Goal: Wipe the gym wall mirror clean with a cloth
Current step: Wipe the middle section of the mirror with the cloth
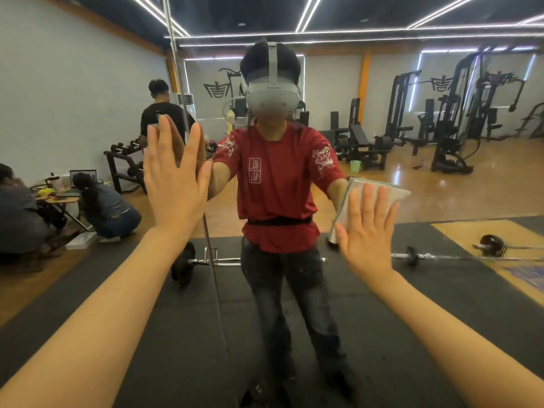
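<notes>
Both arms reach forward: left hand (173,184) lies flat, fingers straight, on mirror (412,187); right hand (368,231), fingers straight, presses cloth (353,198) against it.

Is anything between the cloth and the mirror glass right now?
Nothing visible. The right hand presses the cloth flat on the mirror; the left hand rests bare on the glass.

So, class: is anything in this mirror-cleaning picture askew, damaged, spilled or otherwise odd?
Nothing stands out. The right hand presses the folded cloth flat on the mirror; the left hand rests open on the glass. No cracks or spills show.
</notes>
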Action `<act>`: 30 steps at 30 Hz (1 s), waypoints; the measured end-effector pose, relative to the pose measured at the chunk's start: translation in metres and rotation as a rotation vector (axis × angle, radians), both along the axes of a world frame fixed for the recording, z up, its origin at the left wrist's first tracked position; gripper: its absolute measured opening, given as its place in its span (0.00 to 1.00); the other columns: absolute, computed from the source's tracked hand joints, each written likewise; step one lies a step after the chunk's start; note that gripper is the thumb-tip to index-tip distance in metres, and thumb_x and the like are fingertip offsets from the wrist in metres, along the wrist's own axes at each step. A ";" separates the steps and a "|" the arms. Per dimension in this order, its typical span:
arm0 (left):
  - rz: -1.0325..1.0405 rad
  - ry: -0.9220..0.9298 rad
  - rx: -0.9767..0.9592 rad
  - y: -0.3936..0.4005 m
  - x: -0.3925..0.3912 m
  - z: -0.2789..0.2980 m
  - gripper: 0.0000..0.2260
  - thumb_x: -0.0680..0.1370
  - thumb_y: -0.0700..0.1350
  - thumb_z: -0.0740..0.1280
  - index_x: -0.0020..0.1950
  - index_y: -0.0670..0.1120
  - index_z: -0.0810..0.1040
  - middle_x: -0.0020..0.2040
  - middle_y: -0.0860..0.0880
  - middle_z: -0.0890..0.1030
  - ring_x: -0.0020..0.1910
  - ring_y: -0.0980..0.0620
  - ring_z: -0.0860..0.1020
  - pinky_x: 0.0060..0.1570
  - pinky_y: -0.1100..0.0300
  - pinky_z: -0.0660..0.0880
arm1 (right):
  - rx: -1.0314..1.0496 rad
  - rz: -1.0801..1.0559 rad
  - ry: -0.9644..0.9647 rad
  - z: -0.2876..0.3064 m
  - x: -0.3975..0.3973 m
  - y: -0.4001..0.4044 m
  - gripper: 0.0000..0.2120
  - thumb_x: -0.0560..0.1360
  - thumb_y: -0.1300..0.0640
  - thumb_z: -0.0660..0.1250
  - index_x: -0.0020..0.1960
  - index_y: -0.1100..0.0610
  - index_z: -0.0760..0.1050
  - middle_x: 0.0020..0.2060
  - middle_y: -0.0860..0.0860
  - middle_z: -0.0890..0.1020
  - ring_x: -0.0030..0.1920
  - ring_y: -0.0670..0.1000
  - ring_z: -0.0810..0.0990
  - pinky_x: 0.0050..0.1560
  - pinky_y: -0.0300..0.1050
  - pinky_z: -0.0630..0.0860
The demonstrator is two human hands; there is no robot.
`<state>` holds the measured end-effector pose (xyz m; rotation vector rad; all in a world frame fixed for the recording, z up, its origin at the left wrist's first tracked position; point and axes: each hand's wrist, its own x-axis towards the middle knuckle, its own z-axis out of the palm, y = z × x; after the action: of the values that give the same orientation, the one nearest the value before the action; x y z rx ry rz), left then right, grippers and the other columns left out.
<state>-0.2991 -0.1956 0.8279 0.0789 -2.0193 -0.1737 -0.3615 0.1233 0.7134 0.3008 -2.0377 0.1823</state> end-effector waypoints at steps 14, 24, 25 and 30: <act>0.014 0.007 -0.014 -0.002 -0.004 -0.002 0.27 0.82 0.55 0.55 0.80 0.55 0.53 0.81 0.42 0.48 0.79 0.40 0.46 0.75 0.40 0.50 | 0.280 0.164 0.134 0.072 0.015 -0.134 0.31 0.81 0.45 0.53 0.80 0.54 0.52 0.79 0.56 0.52 0.79 0.61 0.48 0.76 0.65 0.44; -0.002 0.022 -0.028 -0.007 -0.005 -0.002 0.26 0.83 0.56 0.55 0.80 0.56 0.54 0.81 0.42 0.49 0.79 0.40 0.47 0.75 0.41 0.50 | 0.325 0.154 0.103 -0.021 0.022 -0.165 0.33 0.79 0.45 0.59 0.80 0.52 0.53 0.79 0.53 0.54 0.79 0.59 0.50 0.76 0.65 0.45; -0.001 0.025 -0.029 -0.007 -0.005 -0.002 0.26 0.83 0.56 0.55 0.80 0.56 0.54 0.81 0.41 0.49 0.79 0.40 0.47 0.75 0.41 0.50 | 0.335 0.156 0.115 -0.013 0.022 -0.164 0.33 0.79 0.45 0.59 0.80 0.52 0.53 0.79 0.52 0.54 0.79 0.59 0.50 0.76 0.65 0.45; 0.006 0.035 -0.042 -0.008 -0.008 -0.004 0.26 0.84 0.56 0.54 0.81 0.55 0.53 0.81 0.41 0.48 0.79 0.40 0.46 0.76 0.42 0.47 | 0.118 0.147 0.145 0.083 0.023 -0.174 0.32 0.80 0.46 0.55 0.80 0.55 0.51 0.79 0.57 0.53 0.79 0.62 0.50 0.76 0.66 0.44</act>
<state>-0.3071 -0.2036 0.8244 0.0547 -1.9864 -0.1276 -0.3385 -0.0512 0.7964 0.5235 -1.8869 0.1267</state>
